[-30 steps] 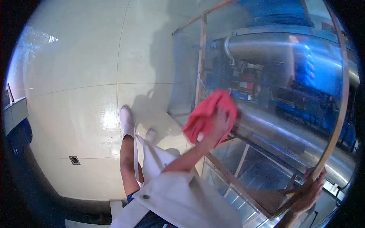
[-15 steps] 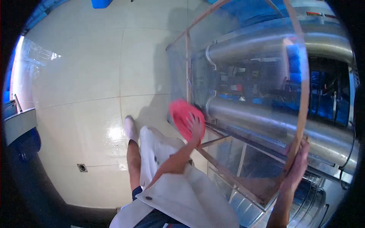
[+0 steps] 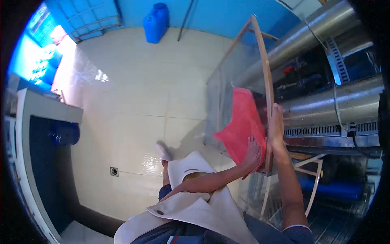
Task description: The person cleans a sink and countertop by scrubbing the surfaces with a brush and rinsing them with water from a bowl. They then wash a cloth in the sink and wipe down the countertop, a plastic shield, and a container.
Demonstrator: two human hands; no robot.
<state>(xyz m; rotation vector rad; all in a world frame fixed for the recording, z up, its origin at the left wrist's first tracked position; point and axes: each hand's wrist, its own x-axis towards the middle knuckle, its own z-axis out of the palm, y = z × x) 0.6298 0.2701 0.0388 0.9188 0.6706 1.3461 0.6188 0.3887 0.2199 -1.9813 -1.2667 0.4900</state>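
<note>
Wiping looks underway: left hand (image 3: 252,154), fingers spread, presses red cloth (image 3: 241,126) on clear panel (image 3: 227,89); right hand (image 3: 276,126), at three o'clock, clasps wooden frame (image 3: 262,53); further strokes need it steadied.

The cloth (image 3: 242,122) is plain pinkish red, the frame (image 3: 266,81) pale brown. Cream floor tiles (image 3: 134,93) carry thin grey lines. Wall (image 3: 219,14) and jerrycan (image 3: 156,22) are bright blue, 2 pipes (image 3: 333,103) silver, the apron (image 3: 195,207) off-white.
</note>
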